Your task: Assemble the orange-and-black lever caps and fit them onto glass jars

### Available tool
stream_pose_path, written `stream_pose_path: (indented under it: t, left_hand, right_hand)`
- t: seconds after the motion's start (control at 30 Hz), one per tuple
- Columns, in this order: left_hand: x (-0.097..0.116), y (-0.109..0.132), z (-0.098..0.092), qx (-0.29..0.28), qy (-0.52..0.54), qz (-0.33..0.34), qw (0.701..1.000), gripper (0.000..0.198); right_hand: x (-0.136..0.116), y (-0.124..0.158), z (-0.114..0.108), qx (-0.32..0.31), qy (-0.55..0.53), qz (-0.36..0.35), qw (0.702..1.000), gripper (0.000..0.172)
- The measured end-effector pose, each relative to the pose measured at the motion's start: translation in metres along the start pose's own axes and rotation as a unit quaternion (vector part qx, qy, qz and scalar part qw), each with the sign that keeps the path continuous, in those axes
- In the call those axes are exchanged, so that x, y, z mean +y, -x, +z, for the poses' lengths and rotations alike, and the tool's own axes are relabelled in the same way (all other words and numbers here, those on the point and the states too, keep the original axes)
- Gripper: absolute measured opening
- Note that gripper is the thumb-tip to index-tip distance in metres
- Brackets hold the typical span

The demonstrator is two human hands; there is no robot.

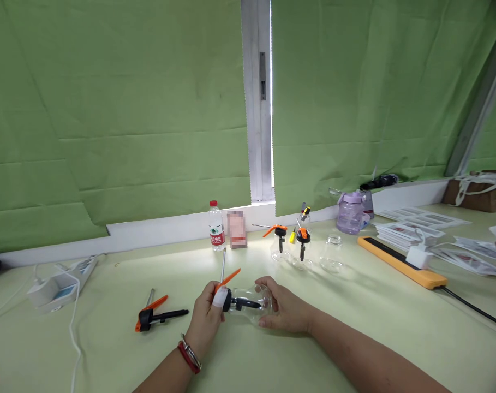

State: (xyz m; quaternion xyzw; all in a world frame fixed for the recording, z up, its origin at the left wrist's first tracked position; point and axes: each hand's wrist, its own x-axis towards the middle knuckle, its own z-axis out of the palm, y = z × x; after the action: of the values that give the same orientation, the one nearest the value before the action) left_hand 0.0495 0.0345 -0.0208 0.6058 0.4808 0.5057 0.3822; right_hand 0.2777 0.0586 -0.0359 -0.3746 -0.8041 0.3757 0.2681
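Note:
My right hand (pixel 286 308) is wrapped round a clear glass bottle (pixel 256 305) held on its side just above the table. My left hand (pixel 207 316), one finger wrapped in white tape, grips the black pump head (pixel 228 299) fitted on the bottle's neck. An orange lever (pixel 228 279) and a thin metal tube stick up from that head. A black stem runs inside the bottle.
A loose black and orange pump head (pixel 151 316) lies to the left. Behind stand a water bottle (pixel 216 228), several glass bottles with pump heads (pixel 291 245), an empty jar (pixel 333 255) and a purple jug (pixel 350 213). Power strips lie left (pixel 59 284) and right (pixel 401 263); papers (pixel 415 224) far right.

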Motion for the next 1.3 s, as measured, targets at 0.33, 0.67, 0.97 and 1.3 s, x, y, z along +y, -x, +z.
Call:
stream_pose_path:
  t: [0.33, 0.67, 0.97, 1.3]
  left_hand:
    - [0.0007, -0.0012, -0.0008, -0.007, -0.009, 0.007, 1.000, 0.027]
    - [-0.0007, -0.0013, -0.0008, -0.017, -0.002, 0.006, 1.000, 0.028]
    - [-0.0006, -0.0008, 0.0006, -0.041, 0.032, 0.016, 0.999, 0.026]
    - [0.0031, -0.0003, 0.0008, -0.054, 0.031, 0.032, 0.998, 0.024]
  right_hand:
    - [-0.0028, 0.0013, -0.0016, -0.004, 0.003, 0.005, 1.000, 0.077]
    - [-0.0032, 0.0008, -0.0011, -0.006, -0.005, 0.005, 1.000, 0.076]
    - [-0.0027, 0.0001, -0.0010, -0.005, 0.006, 0.015, 1.000, 0.079]
    - [-0.0006, -0.0003, -0.0004, 0.002, 0.035, 0.023, 0.999, 0.085]
